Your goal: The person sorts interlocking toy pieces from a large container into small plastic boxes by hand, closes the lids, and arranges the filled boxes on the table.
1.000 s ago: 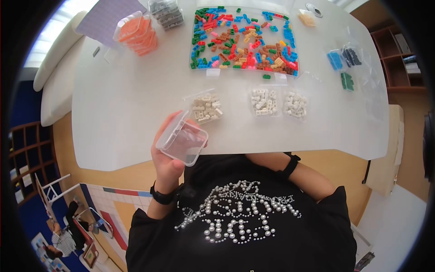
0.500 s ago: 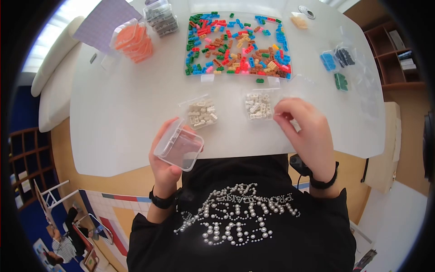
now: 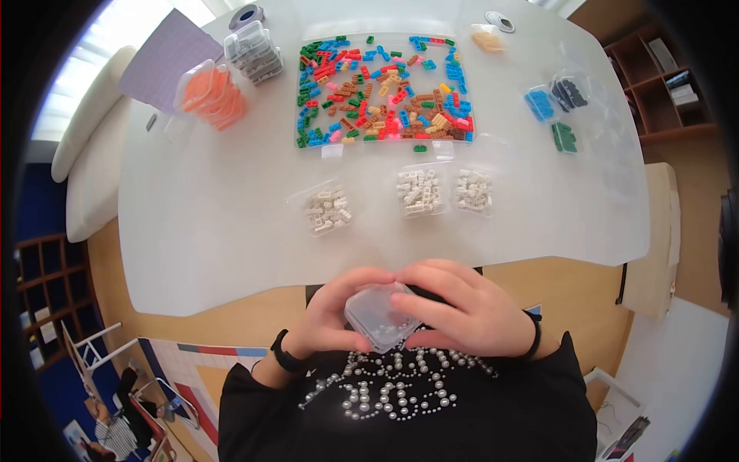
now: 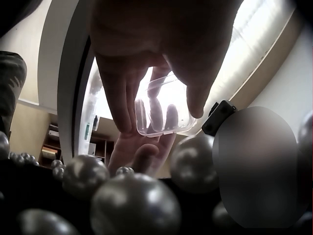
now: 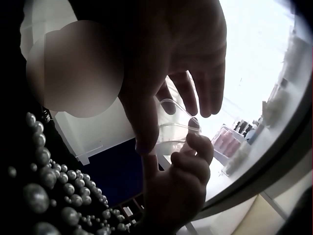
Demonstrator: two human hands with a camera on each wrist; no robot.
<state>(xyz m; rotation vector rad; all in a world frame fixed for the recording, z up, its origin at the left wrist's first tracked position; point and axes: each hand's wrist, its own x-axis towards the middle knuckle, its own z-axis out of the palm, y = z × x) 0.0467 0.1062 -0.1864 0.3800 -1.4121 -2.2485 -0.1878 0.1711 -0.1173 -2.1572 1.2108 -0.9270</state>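
Observation:
A small clear plastic box [image 3: 379, 317] is held between both hands in front of the black shirt, below the table's near edge. The left hand [image 3: 332, 312] grips its left side, thumb low and fingers along the top. On the other side the right hand [image 3: 466, 308] has its fingers curled over the box, one fingertip on its face. The left wrist view shows the box [image 4: 164, 110] see-through, with fingers behind it. In the right wrist view its clear edges [image 5: 173, 125] lie between the two hands. Whether the lid is fully closed I cannot tell.
Boxes of white bricks [image 3: 329, 209] stand near the table's front. Behind them is a large tray [image 3: 308, 145] of mixed coloured bricks. Orange boxes [image 3: 212, 96] and grey ones [image 3: 254, 52] stand back left; blue [image 3: 540, 103], dark and green bricks [image 3: 564, 138] lie right.
The left hand has brought the clear box down and right, towards the body. From beside the white bricks, the right hand has moved down and left and now holds the box too.

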